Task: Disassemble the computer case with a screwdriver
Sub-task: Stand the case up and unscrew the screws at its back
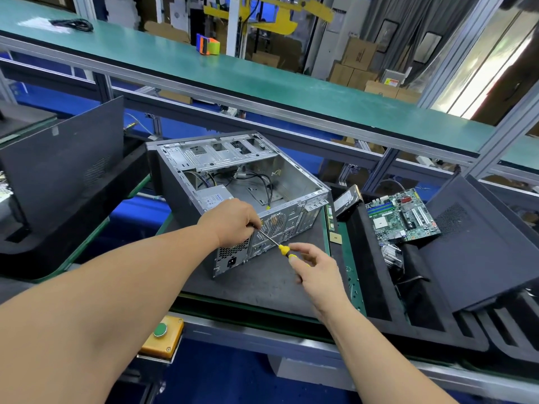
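An open grey computer case [242, 182] lies on its side on a black foam mat [262, 284], with its rear panel facing me. A power supply [214, 198] and loose cables sit inside it. My right hand [316, 265] pinches the yellow and black handle of a screwdriver [277, 243]. The metal shaft points up and left at the rear panel beside the fan grille. My left hand [233, 223] rests on the case's rear edge, and its fingertips pinch the shaft near the tip.
A removed motherboard [404, 218] and a drive [347, 201] lie in a black foam tray at the right, beside a dark side panel [478, 246]. Another dark panel [67, 167] leans at the left. A green shelf [233, 80] runs overhead. An orange button box [162, 335] sits on the bench's front edge.
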